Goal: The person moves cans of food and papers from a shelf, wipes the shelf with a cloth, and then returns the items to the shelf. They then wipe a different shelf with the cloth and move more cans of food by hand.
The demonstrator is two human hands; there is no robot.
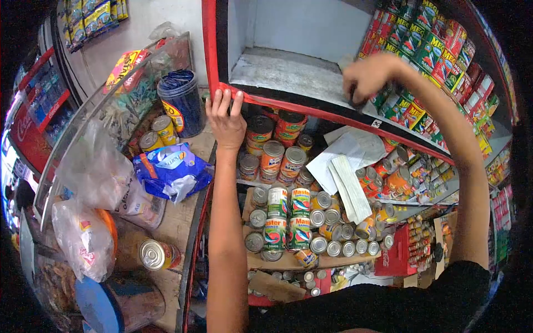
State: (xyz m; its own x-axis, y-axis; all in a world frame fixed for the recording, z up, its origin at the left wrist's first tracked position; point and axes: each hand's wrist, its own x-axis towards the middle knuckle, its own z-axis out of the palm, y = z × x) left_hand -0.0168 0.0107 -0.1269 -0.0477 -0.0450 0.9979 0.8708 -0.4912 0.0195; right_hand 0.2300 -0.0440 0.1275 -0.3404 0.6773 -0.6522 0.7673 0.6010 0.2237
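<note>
My left hand [226, 119] rests against the red-trimmed front edge [266, 100] of a shelf, its fingers stretched up and slightly apart, holding nothing. Over the right part of the bare white shelf board [288, 72] is my right hand [371, 80], its fingers curled in. Something pale shows beside its knuckles and something dark below it; I cannot make out what it grips. Close to that hand stand stacked green and red sardine cans [413, 114]. Below the shelf edge, orange-labelled cans [272, 155] sit under my left hand.
Green and white sardine cans [288, 233] are stacked on the lower shelf, with loose papers [350, 188] lying over cans beside them. On the left counter are a blue packet [173, 169], plastic bags [86, 238], a dark tub [182, 105] and a single can [160, 255].
</note>
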